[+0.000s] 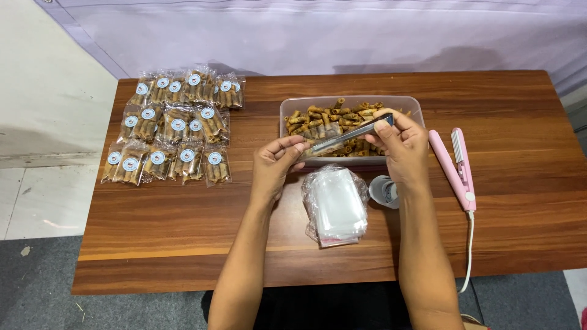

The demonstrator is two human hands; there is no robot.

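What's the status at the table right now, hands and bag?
Left hand pinches small clear bag. Right hand holds metal tongs at bag mouth. Snack tub behind. Empty bag stack near; path unobstructed.

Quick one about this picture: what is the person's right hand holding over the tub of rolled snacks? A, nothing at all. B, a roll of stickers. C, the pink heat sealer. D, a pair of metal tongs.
D: the right hand grips metal tongs over the clear tub, while the pink sealer lies untouched on the table to its right.
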